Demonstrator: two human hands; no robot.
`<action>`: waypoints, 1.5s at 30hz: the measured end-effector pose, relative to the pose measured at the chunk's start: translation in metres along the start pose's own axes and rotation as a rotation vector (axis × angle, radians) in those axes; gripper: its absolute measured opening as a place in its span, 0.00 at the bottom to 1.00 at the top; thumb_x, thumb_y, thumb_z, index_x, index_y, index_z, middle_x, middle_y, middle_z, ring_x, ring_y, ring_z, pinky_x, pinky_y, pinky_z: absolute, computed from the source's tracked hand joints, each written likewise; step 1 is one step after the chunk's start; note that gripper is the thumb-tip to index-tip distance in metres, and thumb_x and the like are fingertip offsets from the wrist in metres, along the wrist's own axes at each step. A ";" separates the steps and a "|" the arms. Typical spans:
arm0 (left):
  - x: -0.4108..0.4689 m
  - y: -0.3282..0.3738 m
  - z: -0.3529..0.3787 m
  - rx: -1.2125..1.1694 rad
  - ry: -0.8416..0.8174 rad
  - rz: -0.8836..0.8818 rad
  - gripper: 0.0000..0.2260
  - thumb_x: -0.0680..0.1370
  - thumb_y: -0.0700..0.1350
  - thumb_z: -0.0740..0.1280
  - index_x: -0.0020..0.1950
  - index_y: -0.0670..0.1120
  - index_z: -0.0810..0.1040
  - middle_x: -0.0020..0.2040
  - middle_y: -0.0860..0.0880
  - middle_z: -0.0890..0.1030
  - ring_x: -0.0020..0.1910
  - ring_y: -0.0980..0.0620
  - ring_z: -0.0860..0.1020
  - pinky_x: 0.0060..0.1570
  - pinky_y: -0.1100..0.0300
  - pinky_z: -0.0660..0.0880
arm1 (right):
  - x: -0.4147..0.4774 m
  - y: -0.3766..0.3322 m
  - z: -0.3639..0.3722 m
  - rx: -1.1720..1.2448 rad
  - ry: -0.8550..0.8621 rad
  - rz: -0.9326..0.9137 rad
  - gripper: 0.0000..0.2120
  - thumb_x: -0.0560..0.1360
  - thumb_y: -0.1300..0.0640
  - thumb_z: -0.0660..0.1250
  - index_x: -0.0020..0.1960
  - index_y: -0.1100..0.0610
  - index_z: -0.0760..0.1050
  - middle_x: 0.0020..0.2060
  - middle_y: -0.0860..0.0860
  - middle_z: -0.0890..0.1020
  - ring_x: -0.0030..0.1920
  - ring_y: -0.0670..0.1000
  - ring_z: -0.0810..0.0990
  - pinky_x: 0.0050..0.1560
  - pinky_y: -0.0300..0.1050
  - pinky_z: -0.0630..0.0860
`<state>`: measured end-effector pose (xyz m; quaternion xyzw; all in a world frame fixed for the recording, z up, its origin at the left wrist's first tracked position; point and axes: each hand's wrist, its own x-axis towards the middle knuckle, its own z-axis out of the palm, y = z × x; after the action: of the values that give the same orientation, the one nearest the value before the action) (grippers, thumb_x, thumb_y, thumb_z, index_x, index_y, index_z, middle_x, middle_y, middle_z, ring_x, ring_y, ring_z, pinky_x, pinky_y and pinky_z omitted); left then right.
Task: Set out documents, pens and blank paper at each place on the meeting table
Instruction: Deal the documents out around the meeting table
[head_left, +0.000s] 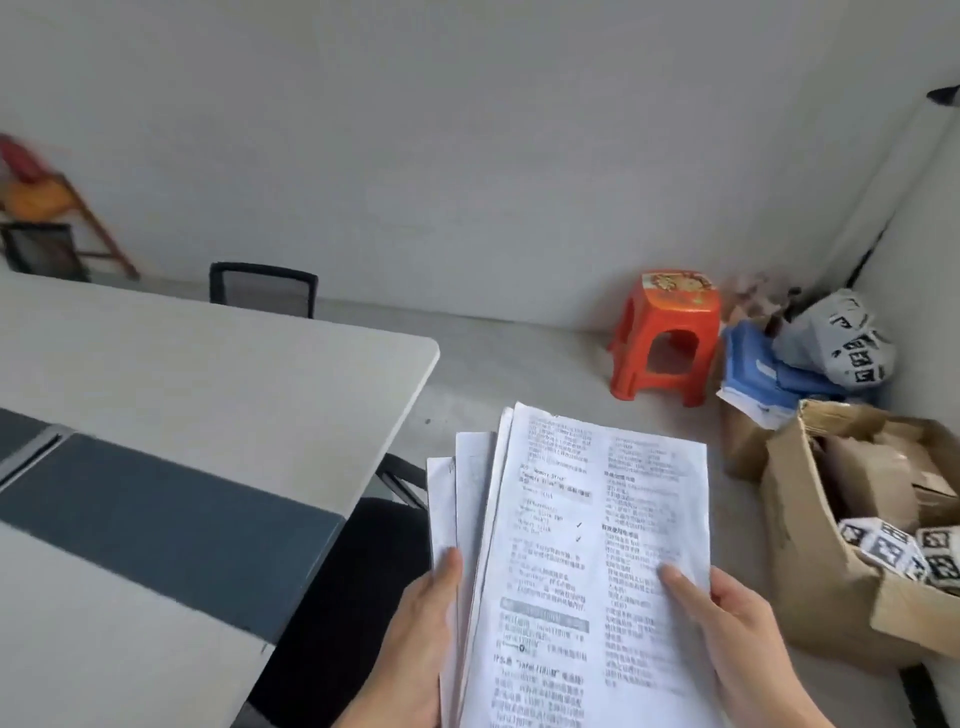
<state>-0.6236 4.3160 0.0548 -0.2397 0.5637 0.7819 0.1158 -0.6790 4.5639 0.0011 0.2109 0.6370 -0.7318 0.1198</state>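
A fanned stack of printed documents is held up in front of me, to the right of the meeting table. My left hand grips the stack's left edge, thumb on top of the rear sheets. My right hand grips the right edge, thumb pressed on the top printed page. The table is light grey with a dark blue-grey strip down its middle; nothing lies on the part I see. No pens or blank paper are in view.
A black chair seat is tucked under the table's near end; another black chair stands at the far side. On the floor to the right are an orange plastic stool, blue bags and an open cardboard box.
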 end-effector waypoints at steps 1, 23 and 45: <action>0.004 0.005 0.006 0.005 0.078 0.021 0.14 0.80 0.52 0.58 0.52 0.48 0.80 0.42 0.57 0.87 0.40 0.65 0.83 0.37 0.70 0.76 | 0.018 -0.006 0.004 -0.024 -0.044 0.003 0.08 0.72 0.59 0.73 0.46 0.64 0.83 0.43 0.64 0.86 0.45 0.67 0.85 0.54 0.71 0.77; -0.049 0.028 -0.119 -0.198 1.053 0.357 0.20 0.78 0.39 0.66 0.63 0.62 0.75 0.48 0.52 0.86 0.47 0.50 0.85 0.41 0.58 0.81 | 0.063 -0.020 0.286 -0.508 -0.887 0.017 0.10 0.75 0.61 0.70 0.44 0.69 0.80 0.39 0.64 0.86 0.38 0.65 0.85 0.46 0.62 0.82; -0.119 -0.028 -0.279 -0.213 1.680 0.080 0.21 0.76 0.36 0.67 0.65 0.54 0.76 0.57 0.50 0.81 0.56 0.47 0.79 0.59 0.47 0.76 | 0.063 0.135 0.588 -1.050 -0.939 -0.128 0.09 0.78 0.64 0.61 0.43 0.64 0.77 0.37 0.57 0.80 0.32 0.52 0.76 0.33 0.40 0.73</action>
<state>-0.4412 4.0750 0.0220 -0.7304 0.3938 0.3965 -0.3926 -0.7663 3.9699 -0.0888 -0.2504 0.7979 -0.3469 0.4247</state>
